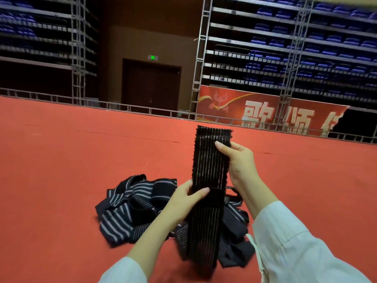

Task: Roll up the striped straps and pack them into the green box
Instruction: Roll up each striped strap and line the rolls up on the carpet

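Note:
I hold one dark strap with thin pale stripes (pixel 210 168) upright above the red floor. My right hand (pixel 238 160) grips its right edge near the top, thumb across the front. My left hand (pixel 187 197) grips the strap lower down at its left edge, thumb lying over a plain black band. The strap's lower end hangs down between my forearms. Behind and below it lies a loose pile of dark straps with white stripes (pixel 130 207). No green box is in view.
The red carpeted floor (pixel 61 160) spreads wide to the left and far side. A metal railing (pixel 142 110) edges the floor. Beyond it stand tiers of blue seats (pixel 306 48), a dark door (pixel 151 86) and a red banner (pixel 265 111).

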Tool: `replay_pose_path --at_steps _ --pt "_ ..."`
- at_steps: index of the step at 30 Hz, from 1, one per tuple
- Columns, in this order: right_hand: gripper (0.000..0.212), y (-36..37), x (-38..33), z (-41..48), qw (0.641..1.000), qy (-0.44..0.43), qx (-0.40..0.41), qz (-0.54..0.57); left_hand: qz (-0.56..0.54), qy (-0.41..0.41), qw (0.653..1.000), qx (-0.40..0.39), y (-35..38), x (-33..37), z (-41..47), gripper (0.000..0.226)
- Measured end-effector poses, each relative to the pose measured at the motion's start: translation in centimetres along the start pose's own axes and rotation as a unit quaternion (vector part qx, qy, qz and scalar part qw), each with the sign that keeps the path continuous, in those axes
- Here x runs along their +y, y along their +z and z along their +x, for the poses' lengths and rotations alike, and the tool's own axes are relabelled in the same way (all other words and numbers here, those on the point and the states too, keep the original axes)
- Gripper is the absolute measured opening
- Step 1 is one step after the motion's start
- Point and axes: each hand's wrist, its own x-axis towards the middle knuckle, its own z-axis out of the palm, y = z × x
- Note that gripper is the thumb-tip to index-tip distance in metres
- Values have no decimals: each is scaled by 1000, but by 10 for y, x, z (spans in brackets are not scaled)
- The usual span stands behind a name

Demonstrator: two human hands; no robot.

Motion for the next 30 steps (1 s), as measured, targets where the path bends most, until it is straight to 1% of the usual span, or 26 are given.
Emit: replay_pose_path --at_steps 2,4,7,9,11,12,13,14,15,16,17,18,20,21,22,25,27,30 --pt "9 -4 1 2 1000 -14 12 -20 19 20 1000 12 -1 -8 1 24" --pt "12 -5 3 4 999 -12 21 -21 23 19 999 18 -3 -14 1 22" --pt "16 -6 5 6 1000 -6 26 -14 31 4 999 -8 -8 -22 2 24" --pt "18 -6 5 9 1000 -11 19 -15 49 1 999 -7 -10 -26 4 24" --pt "22 -4 3 11 1000 -22 12 -14 99 11 994 36 -9 -28 9 26" --pt "27 -2 2 12 1000 -24 8 -6 120 19 990 68 -8 -24 12 30" --pt "35 0 1 12 1000 -22 2 5 117 29 987 102 -8 -15 14 36" --pt "43 2 0 11 1000 -18 -6 15 93 39 987 126 -7 -3 16 42" --pt "48 3 -1 10 1000 -14 -13 17 70 58 986 138 -7 13 19 49" --pt "49 5 -2 8 1000 -13 -23 12 54 83 985 138 -8 30 21 55" --pt "45 7 -2 6 999 -17 -37 2 45 106 985 129 -9 48 23 56" --pt "37 9 -3 3 998 -24 -56 -6 37 128 984 117 -11 64 25 49" --pt "25 13 -8 -4 996 -31 -88 -10 23 162 981 103 -15 91 28 23" --pt "22 15 -11 -8 995 -31 -98 -6 24 178 978 107 -17 101 28 13" --pt "21 17 -16 -11 994 -34 -107 -6 25 191 975 111 -20 108 27 8" --pt "21 23 -33 -19 988 -53 -142 -9 -17 199 975 94 -25 123 21 8" --pt "19 25 -44 -24 982 -59 -179 12 -58 195 976 74 -27 129 16 11" --pt "16 25 -44 -26 977 -37 -204 41 -69 192 977 66 -29 128 17 12"
